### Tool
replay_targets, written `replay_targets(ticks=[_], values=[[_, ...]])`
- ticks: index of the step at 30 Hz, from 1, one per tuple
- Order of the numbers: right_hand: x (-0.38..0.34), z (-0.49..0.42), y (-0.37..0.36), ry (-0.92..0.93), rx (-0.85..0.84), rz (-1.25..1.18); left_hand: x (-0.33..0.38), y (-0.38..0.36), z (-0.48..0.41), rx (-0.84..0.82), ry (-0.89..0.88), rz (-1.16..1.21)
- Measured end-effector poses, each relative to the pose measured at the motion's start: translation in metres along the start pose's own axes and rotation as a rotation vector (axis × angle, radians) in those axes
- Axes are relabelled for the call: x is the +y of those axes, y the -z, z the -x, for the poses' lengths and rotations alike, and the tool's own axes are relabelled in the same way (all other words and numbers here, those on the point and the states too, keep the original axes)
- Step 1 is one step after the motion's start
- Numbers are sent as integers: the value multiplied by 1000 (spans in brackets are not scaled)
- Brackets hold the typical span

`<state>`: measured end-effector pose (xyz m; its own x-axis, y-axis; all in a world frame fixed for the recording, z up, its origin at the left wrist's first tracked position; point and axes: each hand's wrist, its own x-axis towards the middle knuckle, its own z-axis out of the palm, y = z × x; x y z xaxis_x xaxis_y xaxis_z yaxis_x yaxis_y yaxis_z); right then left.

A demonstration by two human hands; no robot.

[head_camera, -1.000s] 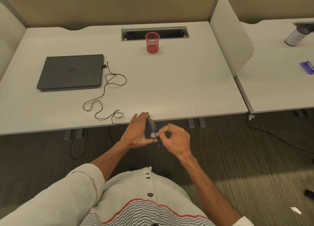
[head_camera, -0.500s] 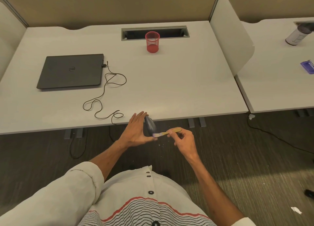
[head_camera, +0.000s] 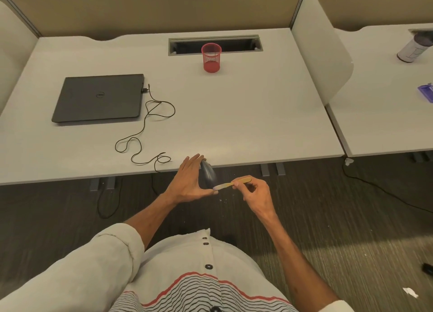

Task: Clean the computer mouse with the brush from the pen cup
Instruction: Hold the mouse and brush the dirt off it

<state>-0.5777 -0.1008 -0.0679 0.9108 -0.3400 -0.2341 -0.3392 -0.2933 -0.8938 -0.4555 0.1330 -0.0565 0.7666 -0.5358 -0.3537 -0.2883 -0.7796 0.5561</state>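
My left hand [head_camera: 189, 182] holds the dark computer mouse [head_camera: 208, 173] on edge just off the desk's front edge, fingers along its far side and thumb below it. My right hand [head_camera: 256, 192] pinches the yellow handle of a small brush [head_camera: 232, 183], whose pale bristles touch the lower end of the mouse. The mouse's thin black cable [head_camera: 150, 129] loops across the desk to the laptop. An empty-looking red mesh pen cup [head_camera: 211, 57] stands at the back middle of the desk.
A closed dark laptop [head_camera: 98, 97] lies on the left of the white desk [head_camera: 246, 114]. A cable slot [head_camera: 215, 45] runs behind the cup. A white divider panel [head_camera: 321, 46] separates a second desk with a cylinder [head_camera: 413, 48] and a purple item [head_camera: 426, 92].
My right hand has drawn away to the right, so the brush now lies flatter with only its bristle tip at the mouse. The left hand and mouse have barely shifted.
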Motion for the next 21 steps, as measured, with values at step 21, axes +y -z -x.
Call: replay_targets(ticks=[21], values=[[-58, -19, -26, 737, 82, 663, 3, 4, -2, 41, -103, -173]])
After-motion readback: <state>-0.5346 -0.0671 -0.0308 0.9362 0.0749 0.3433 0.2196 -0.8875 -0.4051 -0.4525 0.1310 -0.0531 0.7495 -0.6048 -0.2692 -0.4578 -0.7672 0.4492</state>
